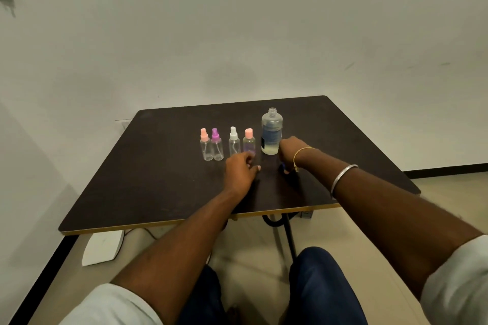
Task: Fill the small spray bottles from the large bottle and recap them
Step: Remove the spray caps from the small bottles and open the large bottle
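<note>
- Currently I see the large bottle [271,131] upright on the dark table [163,187], long axis vertical, open threaded neck pointing up with no cap on it.
- Its body is a clear plastic cylinder with rounded shoulders and a dark label; pale liquid sits only near the base.
- Four small spray bottles stand upright in a row to its left, all capped, long axes vertical: pink-capped bottle [205,144] and purple-capped bottle [216,144] touching or nearly so, then the white-capped bottle [234,141], then the peach-capped bottle [249,140] just beside the large one.
- Small bottles are clear, smooth plastic; the first three look empty, the fourth carries a faint purple tint.
- Left hand [240,170] hovers low in front of the white and peach bottles, fingers loosely curled, gripping nothing.
- Right hand [290,152] is just right of the large bottle's base, fingers bent down toward a small blue object [284,167]; I cannot tell whether it grips it.
- Right wrist wears a thin gold bracelet [303,153]; a silver bangle [342,178] sits further up the forearm.
</note>
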